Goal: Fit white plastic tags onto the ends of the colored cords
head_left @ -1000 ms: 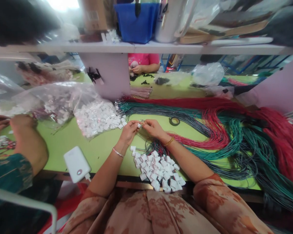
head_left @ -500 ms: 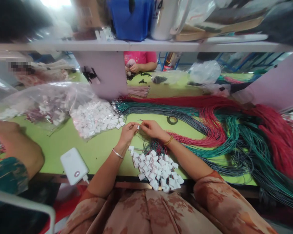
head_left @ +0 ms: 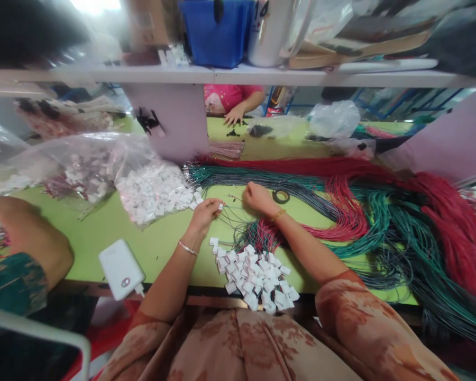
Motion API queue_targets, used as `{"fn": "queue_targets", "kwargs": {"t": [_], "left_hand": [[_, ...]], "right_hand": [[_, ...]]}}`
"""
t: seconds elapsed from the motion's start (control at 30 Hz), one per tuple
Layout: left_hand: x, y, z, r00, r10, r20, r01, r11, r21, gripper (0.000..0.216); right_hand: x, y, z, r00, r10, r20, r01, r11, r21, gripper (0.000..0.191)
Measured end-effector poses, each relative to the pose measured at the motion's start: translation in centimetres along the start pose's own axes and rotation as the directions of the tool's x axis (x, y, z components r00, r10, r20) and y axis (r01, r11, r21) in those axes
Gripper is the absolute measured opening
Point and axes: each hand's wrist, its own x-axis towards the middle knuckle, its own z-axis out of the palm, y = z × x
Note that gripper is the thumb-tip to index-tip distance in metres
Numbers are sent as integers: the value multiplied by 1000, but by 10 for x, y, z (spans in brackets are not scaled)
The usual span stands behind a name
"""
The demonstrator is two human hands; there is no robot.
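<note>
My left hand [head_left: 207, 212] is closed in a pinch on a small white plastic connector [head_left: 221, 206], with thin wires trailing to its right. To the right, my right hand [head_left: 257, 198] is curled closed, its fingertips mostly turned from view. Thin wires with metal tips [head_left: 230, 196] stick out from its left side. Below the hands lies a heap of white connectors [head_left: 254, 275] fitted on wires, with a tangle of red, green and dark wires [head_left: 257, 235] behind it.
A plastic bag of white connectors [head_left: 150, 190] lies to the left, and a white power bank [head_left: 121, 269] nearer me. Long red wires [head_left: 349, 209] and green wires [head_left: 375, 222] cover the right side. A tape roll [head_left: 281, 197] sits beside my right hand. Co-workers' arms show left and across.
My right hand has moved away to the right and slightly up from my left hand, which keeps the connector. The co-worker across has reached a hand down to the table.
</note>
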Motion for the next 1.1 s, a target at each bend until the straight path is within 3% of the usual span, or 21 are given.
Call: {"fn": "queue_targets", "kwargs": {"t": [0.1, 0.2, 0.33, 0.6, 0.97, 1.1], "left_hand": [[-1, -1, 2, 1000, 16, 24, -15, 998, -60, 15], [-2, -2, 3, 999, 30, 43, -24, 992, -127, 15], [0, -3, 3, 997, 36, 66, -22, 980, -200, 15], [1, -5, 4, 994, -3, 109, 33, 962, -272, 13], [4, -7, 3, 999, 24, 45, -13, 972, -236, 19], [3, -4, 2, 997, 11, 78, 8, 971, -240, 20]], "right_hand": [[0, -12, -10, 996, -74, -53, 83, 974, 211, 11], [0, -33, -16, 982, -179, -61, 188, 885, 427, 12], [-9, -54, -19, 977, -212, -40, 196, 795, 574, 14], [-37, -50, -16, 984, -178, -5, 147, 799, 583, 12], [-35, -52, -5, 998, -53, -15, 50, 769, 637, 16], [-34, -50, -6, 997, -81, 10, 55, 761, 646, 15]]}}
